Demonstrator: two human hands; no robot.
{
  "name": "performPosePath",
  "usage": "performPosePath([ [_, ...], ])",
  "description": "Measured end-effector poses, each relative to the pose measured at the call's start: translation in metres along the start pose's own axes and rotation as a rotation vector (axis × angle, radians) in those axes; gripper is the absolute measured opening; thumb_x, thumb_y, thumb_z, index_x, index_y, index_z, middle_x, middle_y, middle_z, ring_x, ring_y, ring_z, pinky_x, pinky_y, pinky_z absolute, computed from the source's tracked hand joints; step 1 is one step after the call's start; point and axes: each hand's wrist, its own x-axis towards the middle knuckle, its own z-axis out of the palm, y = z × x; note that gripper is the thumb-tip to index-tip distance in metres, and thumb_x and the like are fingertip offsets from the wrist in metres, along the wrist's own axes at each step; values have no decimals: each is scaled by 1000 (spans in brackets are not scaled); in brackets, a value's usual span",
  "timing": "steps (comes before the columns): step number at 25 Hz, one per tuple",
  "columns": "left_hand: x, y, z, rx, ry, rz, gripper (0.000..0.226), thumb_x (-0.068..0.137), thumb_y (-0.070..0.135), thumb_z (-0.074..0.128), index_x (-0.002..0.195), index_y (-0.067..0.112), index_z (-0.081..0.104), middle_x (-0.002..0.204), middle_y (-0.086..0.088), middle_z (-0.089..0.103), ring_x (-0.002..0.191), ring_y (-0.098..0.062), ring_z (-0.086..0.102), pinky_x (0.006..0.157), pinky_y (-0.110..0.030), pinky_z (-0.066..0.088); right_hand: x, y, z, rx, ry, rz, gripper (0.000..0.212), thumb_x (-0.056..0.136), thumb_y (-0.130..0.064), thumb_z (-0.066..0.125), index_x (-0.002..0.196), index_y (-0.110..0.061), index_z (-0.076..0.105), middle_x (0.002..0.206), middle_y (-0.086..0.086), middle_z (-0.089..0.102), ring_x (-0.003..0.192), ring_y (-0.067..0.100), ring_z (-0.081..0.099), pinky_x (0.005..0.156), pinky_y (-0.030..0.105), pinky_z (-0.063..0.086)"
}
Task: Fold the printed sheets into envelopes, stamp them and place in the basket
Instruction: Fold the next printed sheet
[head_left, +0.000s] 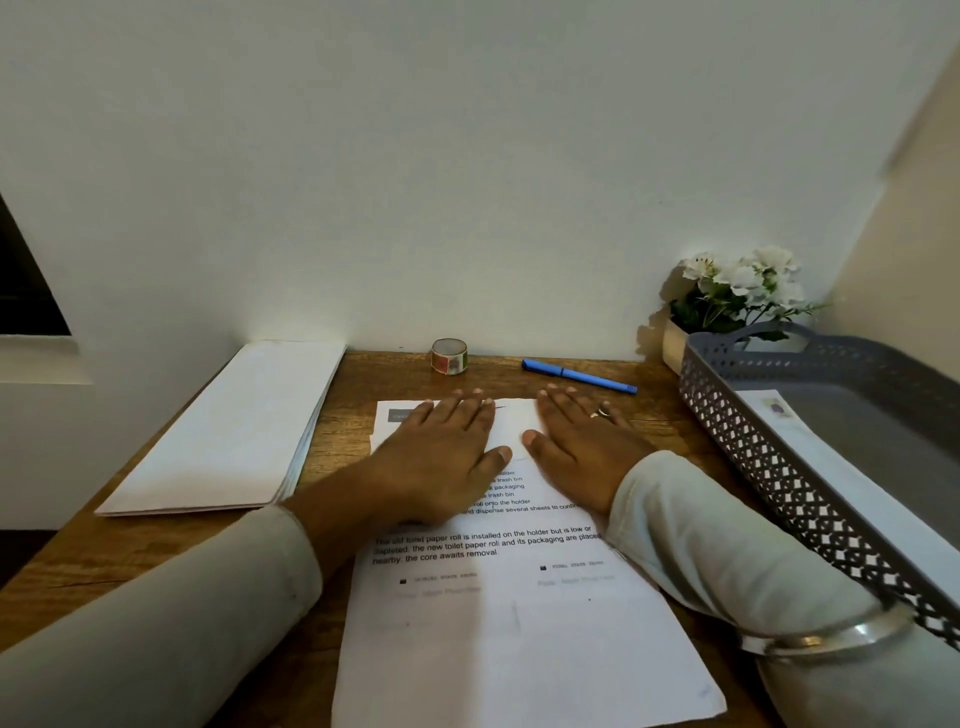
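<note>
A printed sheet (519, 613) lies on the wooden desk in front of me, its far edge folded over towards me. My left hand (441, 452) lies flat on that folded part, fingers straight. My right hand (576, 441) presses flat beside it, a ring on one finger. A stack of white sheets (228, 426) lies at the left. A roll of patterned sticker tape (449, 356) stands at the back. The grey perforated basket (779, 467) is at the right and holds a white envelope (810, 441) with a stamp.
A blue pen (579, 375) lies behind my right hand near the wall. White flowers in a pot (737, 296) stand at the back right corner behind the basket. The desk (130, 561) ends at the wall; a dark window is at the far left.
</note>
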Motion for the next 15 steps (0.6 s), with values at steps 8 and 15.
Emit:
performPosePath([
  [8,-29,-40,-22,168,-64,-210,85,91,75,25,155,19,25,161,-8,22,147,-30,22,117,-52,26,0,5,1,20,7,-24,72,103,-60,17,162,-21,6,171,-4,0,157,14,-3,126,46,0],
  [15,-27,-45,-43,-129,-16,-220,79,70,77,68,130,29,55,125,9,57,112,-14,54,99,-41,47,-5,2,-4,81,120,-139,83,90,-76,31,157,-29,24,167,-5,23,153,17,19,125,49,14],
])
